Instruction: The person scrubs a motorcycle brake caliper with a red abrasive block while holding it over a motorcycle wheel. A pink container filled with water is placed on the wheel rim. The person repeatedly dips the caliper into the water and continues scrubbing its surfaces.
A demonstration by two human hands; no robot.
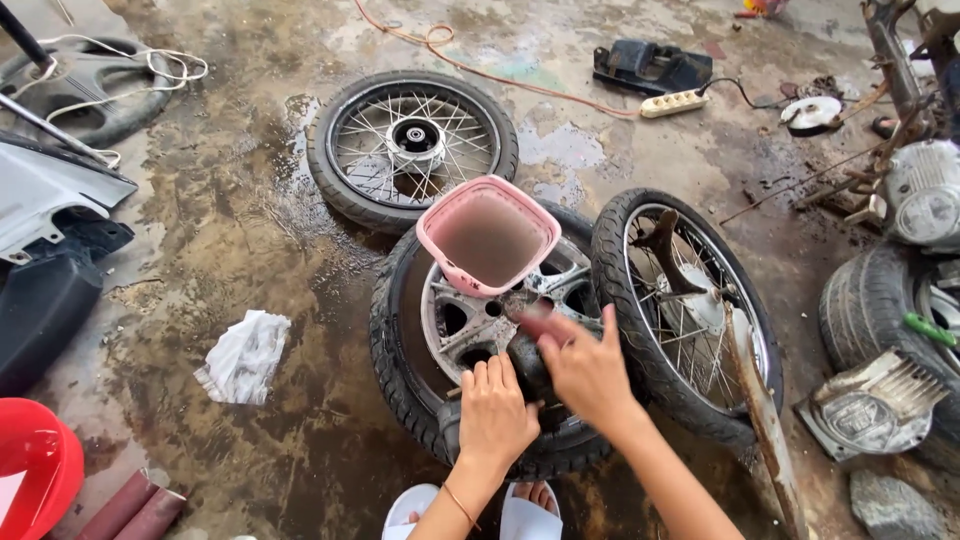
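Observation:
A black tyre on a pale cast wheel (450, 325) lies flat on the wet concrete in front of me. A pink plastic container (488, 235) filled with murky brown water sits on the wheel's hub. My left hand (493, 415) presses down on the near side of the tyre, fingers curled over a black rubber part there. My right hand (585, 368) is just beside it, fingers apart, touching the same dark rubber part near the hub, with a blurred reddish thing at its fingertips.
A spoked wheel (412, 145) lies beyond. Another spoked wheel (680, 300) leans against the tyre on the right with a rusty bar (760, 410). A crumpled white rag (243, 355), red basin (35, 465), power strip (672, 102) and motorcycle parts (915, 190) lie around.

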